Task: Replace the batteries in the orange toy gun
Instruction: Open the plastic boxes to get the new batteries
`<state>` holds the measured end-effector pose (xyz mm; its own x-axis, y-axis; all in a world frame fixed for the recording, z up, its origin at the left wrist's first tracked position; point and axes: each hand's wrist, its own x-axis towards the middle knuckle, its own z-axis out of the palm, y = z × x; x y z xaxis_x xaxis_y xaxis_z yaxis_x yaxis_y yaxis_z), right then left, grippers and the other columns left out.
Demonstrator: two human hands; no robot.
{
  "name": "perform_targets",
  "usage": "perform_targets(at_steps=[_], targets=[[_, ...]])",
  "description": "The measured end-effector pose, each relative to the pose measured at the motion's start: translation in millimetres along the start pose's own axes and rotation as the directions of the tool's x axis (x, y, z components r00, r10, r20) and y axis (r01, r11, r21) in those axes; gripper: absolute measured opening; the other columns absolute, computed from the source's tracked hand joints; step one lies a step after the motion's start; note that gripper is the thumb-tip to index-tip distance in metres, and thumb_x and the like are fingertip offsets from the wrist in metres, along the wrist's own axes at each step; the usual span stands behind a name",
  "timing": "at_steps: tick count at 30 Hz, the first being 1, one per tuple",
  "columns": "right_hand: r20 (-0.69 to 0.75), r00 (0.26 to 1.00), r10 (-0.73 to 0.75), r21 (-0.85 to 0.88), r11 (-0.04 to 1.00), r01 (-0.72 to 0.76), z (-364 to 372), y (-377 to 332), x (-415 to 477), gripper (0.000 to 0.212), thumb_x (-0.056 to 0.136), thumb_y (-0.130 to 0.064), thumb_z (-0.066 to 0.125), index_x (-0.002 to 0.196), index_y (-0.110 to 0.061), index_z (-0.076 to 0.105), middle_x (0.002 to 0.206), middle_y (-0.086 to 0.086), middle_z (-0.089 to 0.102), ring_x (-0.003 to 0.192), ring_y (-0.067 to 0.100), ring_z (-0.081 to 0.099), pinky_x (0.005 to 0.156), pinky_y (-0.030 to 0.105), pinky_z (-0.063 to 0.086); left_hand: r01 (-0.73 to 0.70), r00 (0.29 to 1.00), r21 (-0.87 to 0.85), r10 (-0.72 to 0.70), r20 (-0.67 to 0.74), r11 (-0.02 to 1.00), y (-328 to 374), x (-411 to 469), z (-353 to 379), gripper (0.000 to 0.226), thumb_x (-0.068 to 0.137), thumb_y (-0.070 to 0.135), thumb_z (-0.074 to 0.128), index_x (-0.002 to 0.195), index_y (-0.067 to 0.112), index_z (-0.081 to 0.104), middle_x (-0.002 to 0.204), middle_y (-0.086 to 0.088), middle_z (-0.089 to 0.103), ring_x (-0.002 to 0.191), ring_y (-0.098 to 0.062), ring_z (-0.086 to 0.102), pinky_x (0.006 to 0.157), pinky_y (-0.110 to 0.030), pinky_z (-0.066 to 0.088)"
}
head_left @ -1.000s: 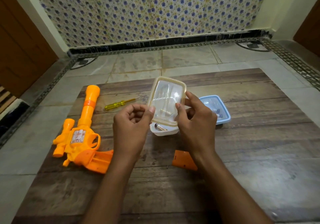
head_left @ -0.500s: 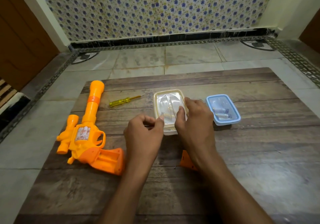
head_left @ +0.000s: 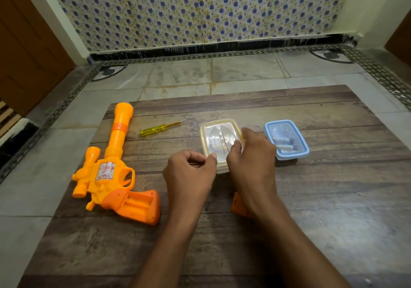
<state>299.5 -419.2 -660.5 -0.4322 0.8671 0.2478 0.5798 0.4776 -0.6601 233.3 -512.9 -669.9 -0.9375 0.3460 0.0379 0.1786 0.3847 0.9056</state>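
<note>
The orange toy gun point(head_left: 111, 172) lies on the left of the wooden board point(head_left: 311, 198), with the battery bay in its grip point(head_left: 138, 203) open and facing up. Its orange cover point(head_left: 237, 205) lies near the middle, partly under my right wrist, with a tiny screw point(head_left: 225, 214) beside it. A cream-lidded clear box point(head_left: 219, 138) rests on the board with its lid down. My left hand point(head_left: 191, 176) has curled fingers and pinches the box's near left corner. My right hand point(head_left: 251, 161) grips the lid's right edge. A blue-lidded box point(head_left: 287, 138) holding batteries stands to the right.
A yellow screwdriver point(head_left: 160, 128) lies between the gun barrel and the cream box. The board sits on a tiled floor point(head_left: 200, 76), with a patterned wall behind and wooden doors at both sides.
The cream box was held up with its lid tilted open a second ago. It now rests on the board with the lid down, both hands on its edges.
</note>
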Motion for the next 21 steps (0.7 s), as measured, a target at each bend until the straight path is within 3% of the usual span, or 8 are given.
perform_targets(at_steps=[2, 5, 9, 12, 14, 17, 21], targets=[[0.001, 1.000, 0.023, 0.030, 0.999, -0.023, -1.4, 1.8, 2.0, 0.020, 0.097, -0.011, 0.054, 0.109, -0.006, 0.068, 0.101, 0.012, 0.071, 0.090, 0.024, 0.065, 0.073, 0.030, 0.048, -0.002, 1.000, 0.038, 0.001, 0.023, 0.999, -0.1, -1.3, 0.6, 0.017, 0.081, 0.031, 0.085, 0.075, 0.020, 0.073, 0.065, 0.010, 0.070, 0.066, 0.010, 0.066, 0.050, -0.003, 0.044], [-0.012, 0.999, 0.039, 0.075, 0.996, -0.038, -3.2, 3.9, 3.8, 0.021, 0.096, -0.009, 0.056, 0.110, -0.005, 0.071, 0.101, 0.012, 0.074, 0.086, 0.019, 0.064, 0.072, 0.027, 0.048, -0.003, 1.000, 0.067, 0.001, 0.026, 0.998, -1.6, -0.1, 2.1, 0.016, 0.083, 0.035, 0.083, 0.078, 0.025, 0.071, 0.070, 0.012, 0.070, 0.067, 0.005, 0.067, 0.050, -0.005, 0.045], [-0.001, 0.998, 0.058, 0.167, 0.984, -0.057, -3.9, 6.6, 3.5, 0.020, 0.094, -0.007, 0.058, 0.104, -0.006, 0.074, 0.082, 0.002, 0.066, 0.069, 0.006, 0.058, 0.057, 0.004, 0.042, 0.011, 0.998, 0.018, -0.012, 0.064, 1.000, -3.0, 6.5, 6.6, 0.008, 0.091, 0.031, 0.075, 0.097, 0.026, 0.072, 0.086, 0.013, 0.073, 0.078, 0.003, 0.068, 0.064, -0.015, 0.053], [0.024, 0.998, 0.056, 0.236, 0.970, -0.060, -6.2, 8.1, 4.1, 0.023, 0.093, -0.006, 0.058, 0.108, -0.006, 0.076, 0.081, -0.005, 0.064, 0.069, -0.001, 0.060, 0.062, -0.006, 0.040, 0.011, 0.996, 0.051, -0.015, 0.083, 0.999, -3.0, 15.1, 9.2, 0.008, 0.095, 0.031, 0.069, 0.098, 0.024, 0.068, 0.092, 0.009, 0.072, 0.083, -0.002, 0.067, 0.062, -0.020, 0.050], [0.022, 0.999, 0.039, 0.294, 0.955, -0.044, -8.0, 8.7, 4.2, 0.028, 0.092, -0.009, 0.062, 0.116, -0.010, 0.076, 0.094, -0.005, 0.075, 0.083, 0.003, 0.070, 0.070, -0.002, 0.048, 0.048, 0.995, 0.025, -0.050, 0.082, 0.999, -3.4, 20.3, 8.4, 0.010, 0.093, 0.029, 0.069, 0.098, 0.024, 0.063, 0.093, 0.007, 0.071, 0.081, -0.004, 0.068, 0.057, -0.019, 0.048], [-0.029, 1.000, -0.011, 0.393, 0.919, 0.022, -10.7, 9.5, 1.8, 0.030, 0.090, -0.011, 0.069, 0.119, -0.016, 0.076, 0.101, -0.009, 0.077, 0.089, -0.006, 0.070, 0.078, 0.007, 0.056, 0.100, 0.992, -0.162, -0.087, 0.090, 0.982, -2.7, 27.0, 3.0, 0.019, 0.086, 0.027, 0.073, 0.099, 0.026, 0.060, 0.098, 0.000, 0.073, 0.082, -0.010, 0.074, 0.058, -0.023, 0.055], [-0.047, 0.991, -0.122, 0.488, 0.863, 0.129, -9.9, 9.4, -6.7, 0.028, 0.087, -0.004, 0.072, 0.113, -0.015, 0.077, 0.096, -0.010, 0.077, 0.089, -0.005, 0.072, 0.076, 0.010, 0.057, 0.103, 0.994, -0.323, -0.083, 0.077, 0.941, 4.2, 31.7, -3.3, 0.030, 0.087, 0.055, 0.058, 0.103, 0.030, 0.063, 0.101, 0.000, 0.075, 0.091, -0.015, 0.073, 0.077, -0.039, 0.060]])
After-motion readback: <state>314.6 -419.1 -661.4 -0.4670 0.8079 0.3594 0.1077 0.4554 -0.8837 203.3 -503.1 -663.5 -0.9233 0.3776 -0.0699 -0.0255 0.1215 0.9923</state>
